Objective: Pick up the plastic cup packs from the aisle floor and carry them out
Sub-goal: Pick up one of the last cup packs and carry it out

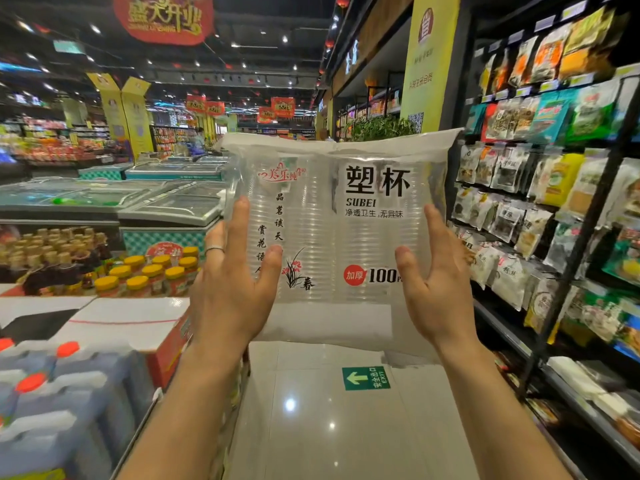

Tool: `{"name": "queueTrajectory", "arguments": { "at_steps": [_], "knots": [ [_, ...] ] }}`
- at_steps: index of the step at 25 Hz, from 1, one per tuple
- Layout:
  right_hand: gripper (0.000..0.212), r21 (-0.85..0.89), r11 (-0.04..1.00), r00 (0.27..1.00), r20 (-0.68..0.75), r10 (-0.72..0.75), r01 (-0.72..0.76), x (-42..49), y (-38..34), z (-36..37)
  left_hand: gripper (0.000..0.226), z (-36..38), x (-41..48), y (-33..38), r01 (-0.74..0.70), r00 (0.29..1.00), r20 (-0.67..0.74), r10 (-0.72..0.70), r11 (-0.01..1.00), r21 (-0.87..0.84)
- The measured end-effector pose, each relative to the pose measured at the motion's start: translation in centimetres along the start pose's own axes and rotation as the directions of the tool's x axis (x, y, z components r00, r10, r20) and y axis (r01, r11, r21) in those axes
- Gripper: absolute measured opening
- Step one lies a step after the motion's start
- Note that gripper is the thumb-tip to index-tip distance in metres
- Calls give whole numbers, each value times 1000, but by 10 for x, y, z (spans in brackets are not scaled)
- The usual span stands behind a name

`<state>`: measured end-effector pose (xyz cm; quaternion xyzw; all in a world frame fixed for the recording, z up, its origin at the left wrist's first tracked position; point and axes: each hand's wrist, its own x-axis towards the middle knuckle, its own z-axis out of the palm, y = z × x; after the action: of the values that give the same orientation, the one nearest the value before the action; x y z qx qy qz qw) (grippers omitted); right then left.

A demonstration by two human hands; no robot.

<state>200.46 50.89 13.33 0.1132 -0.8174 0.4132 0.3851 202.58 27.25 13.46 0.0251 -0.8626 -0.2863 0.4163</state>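
Note:
I hold one clear plastic cup pack (pixel 346 216) upright at chest height, with black and red print on its near face. My left hand (pixel 230 289) grips its left edge, with the thumb and one finger laid on the near face and a ringed finger at the edge. My right hand (pixel 438 289) grips the right edge the same way, thumb on the front. The remaining fingers are hidden behind the pack. No other cup pack shows on the white tiled aisle floor (pixel 329 427).
Tall black shelves of bagged goods (pixel 554 202) line the right side. On the left are jugs with red caps (pixel 62 393), a carton (pixel 138 323), yellow-lidded jars (pixel 152 271) and chest freezers (pixel 166 202). A green arrow sticker (pixel 365 377) lies on the floor.

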Motion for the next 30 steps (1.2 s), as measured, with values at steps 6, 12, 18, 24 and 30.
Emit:
{"name": "queueTrajectory", "arguments": {
  "at_steps": [6, 12, 18, 24, 30],
  "knots": [
    [63, 21, 1000, 1000, -5, -14, 14, 68, 43, 70, 69, 61, 71, -30, 5, 1000, 17, -6, 1000, 26],
    [61, 76, 997, 999, 23, -32, 30, 142, 105, 141, 68, 137, 137, -57, 27, 1000, 5, -27, 998, 50],
    [60, 105, 993, 998, 46, -52, 47, 247, 199, 213, 69, 255, 222, -71, 55, 998, -26, -53, 993, 100],
    [65, 129, 988, 993, 62, -95, 87, 370, 289, 273, 74, 370, 312, -66, 63, 996, -66, -57, 994, 94],
    [62, 130, 988, 990, 99, -102, 89, 438, 350, 335, 71, 455, 380, -93, 57, 996, -72, -49, 992, 109]
  ]
}}
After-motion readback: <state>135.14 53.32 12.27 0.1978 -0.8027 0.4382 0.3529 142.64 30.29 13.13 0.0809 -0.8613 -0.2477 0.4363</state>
